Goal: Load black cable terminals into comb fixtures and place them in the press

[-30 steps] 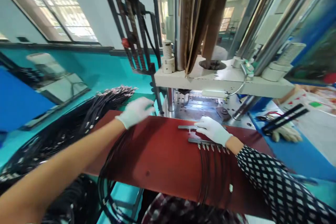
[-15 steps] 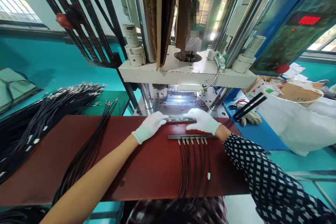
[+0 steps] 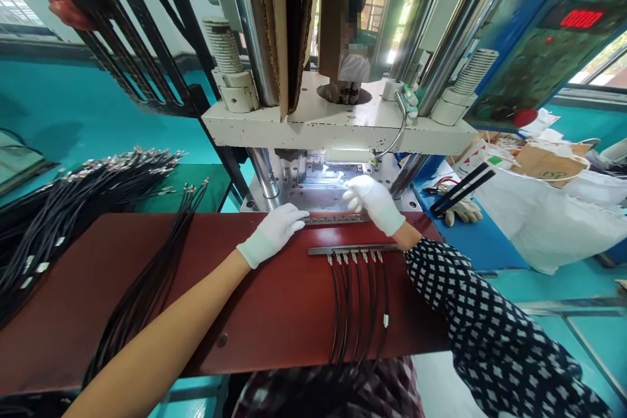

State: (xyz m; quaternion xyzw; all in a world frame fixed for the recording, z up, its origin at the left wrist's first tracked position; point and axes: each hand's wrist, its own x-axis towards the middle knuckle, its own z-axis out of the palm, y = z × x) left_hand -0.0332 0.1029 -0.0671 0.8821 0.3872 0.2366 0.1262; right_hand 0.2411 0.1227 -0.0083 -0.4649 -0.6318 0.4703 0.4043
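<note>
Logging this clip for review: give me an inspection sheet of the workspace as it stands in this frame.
Surface: dark red board in front of a press.
Job's things: upper metal strip at the board's far edge; lower strip with a row of cable ends plugged in.
Clutter: spare glove, white bag, paper bag at right.
Grippers: left hand gloved, resting on the upper strip's left end; right hand gloved, at its right end, fingers towards the lit press bed.
Cables: black cables hang over the board's near edge; loose bundle at left.
Surroundings: red display; a person behind the press.
</note>
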